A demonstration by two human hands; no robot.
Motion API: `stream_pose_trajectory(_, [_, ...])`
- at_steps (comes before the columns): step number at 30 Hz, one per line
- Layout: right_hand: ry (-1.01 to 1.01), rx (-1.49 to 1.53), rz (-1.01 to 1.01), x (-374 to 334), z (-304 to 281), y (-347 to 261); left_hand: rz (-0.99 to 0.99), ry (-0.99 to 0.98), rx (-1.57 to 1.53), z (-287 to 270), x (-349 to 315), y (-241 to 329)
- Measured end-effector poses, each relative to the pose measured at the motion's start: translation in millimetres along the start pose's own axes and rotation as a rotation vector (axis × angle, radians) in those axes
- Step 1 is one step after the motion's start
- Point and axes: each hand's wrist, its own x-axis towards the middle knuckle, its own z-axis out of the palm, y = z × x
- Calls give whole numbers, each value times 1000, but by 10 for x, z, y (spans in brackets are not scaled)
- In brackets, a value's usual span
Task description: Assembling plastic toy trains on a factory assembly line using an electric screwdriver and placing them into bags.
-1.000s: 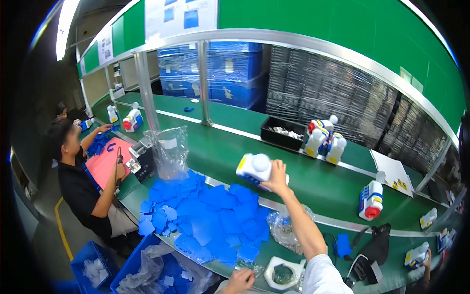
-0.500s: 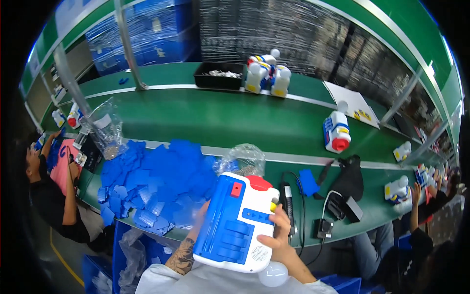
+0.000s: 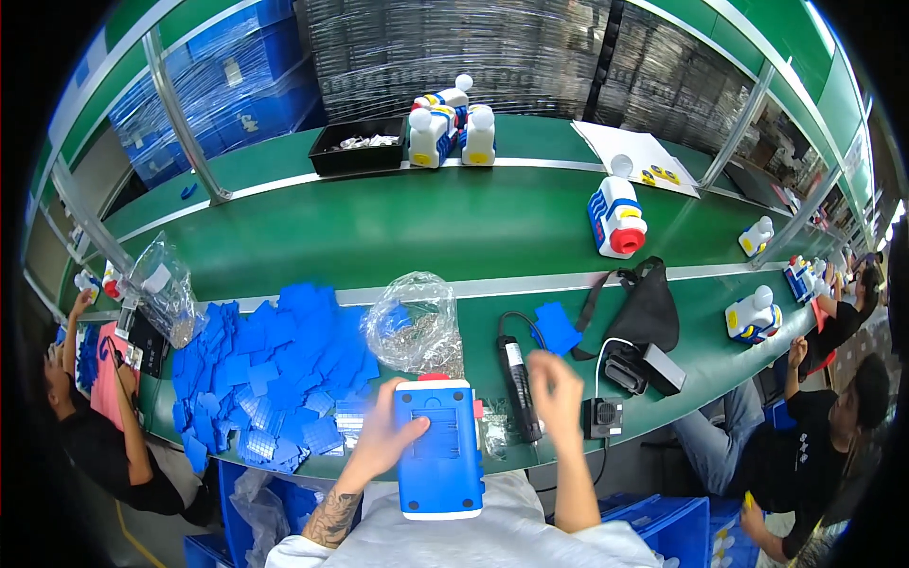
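Note:
My left hand (image 3: 386,434) grips a blue-and-white plastic toy (image 3: 438,488) by its left side, thumb flat on its blue, slotted face. A red part shows at the toy's far end, and a pink-red tab sticks out on its right. Apart from the toy, my right hand (image 3: 561,398) is raised beside a black power screwdriver (image 3: 517,383); its fingers are bent and blurred, and whether they hold anything is unclear. Beyond the toy lies a clear plastic bag (image 3: 414,327) of small metal parts. Left of it spreads a heap of blue flat pieces (image 3: 275,355).
A black pouch (image 3: 646,308), a small black box device (image 3: 603,417) and a cable lie at right. Similar toys (image 3: 617,220) stand on the green bench, others by a black tray (image 3: 352,159) at the back. Co-workers (image 3: 791,445) sit on both sides; blue bins (image 3: 653,519) stand below.
The toy has been turned over, from its button-and-speaker side to its slotted blue face. My right hand has left it and moved up beside the screwdriver. The whole view has shifted.

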Motion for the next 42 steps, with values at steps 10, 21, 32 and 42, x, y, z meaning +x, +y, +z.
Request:
stream_pose_trajectory(10, [-270,-827,262,866,161,940,-69,-56,-16,-83,23,-86])
stream_pose_trajectory(21, [-325,599,239,602,-313,-517,-76,-22,-101,-74,-22,-70])
stream_pose_trajectory(32, [-484,370,15,-130,141,-1002,-29,-17,-38,-19,-14,68])
stream_pose_trajectory(42, [-505,76,-179,-112,127,-879,-105,4,-86,-59,-68,73])
